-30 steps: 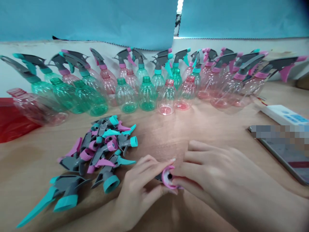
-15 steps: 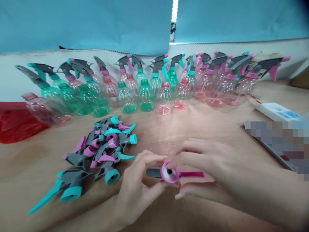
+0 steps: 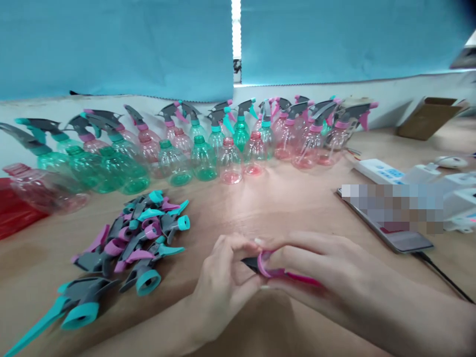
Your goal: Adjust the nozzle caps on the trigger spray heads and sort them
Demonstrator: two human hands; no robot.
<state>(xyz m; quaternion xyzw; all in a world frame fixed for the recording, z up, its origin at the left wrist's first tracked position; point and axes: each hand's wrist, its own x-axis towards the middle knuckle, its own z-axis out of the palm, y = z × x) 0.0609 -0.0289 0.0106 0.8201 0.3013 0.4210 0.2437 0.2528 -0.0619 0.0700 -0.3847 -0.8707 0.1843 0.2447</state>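
Observation:
Between my two hands is a grey trigger spray head with a pink collar and a pink trigger. Its collar faces up toward me. My left hand is closed around the grey end of it. My right hand has its fingers over the collar and trigger, partly hiding both; one fingertip lies at the collar's opening. To the left lies a heap of loose spray heads, grey with turquoise or pink parts.
Bottles without heads, green and pink, stand in front of bottles with spray heads along the wall. A pink bottle leans by a red bag. On the right are a phone with a cable, a power strip and a cardboard box.
My view has swung to the right. My right hand's fingers have come over the pink collar, covering more of its opening. The spray head stays between both hands.

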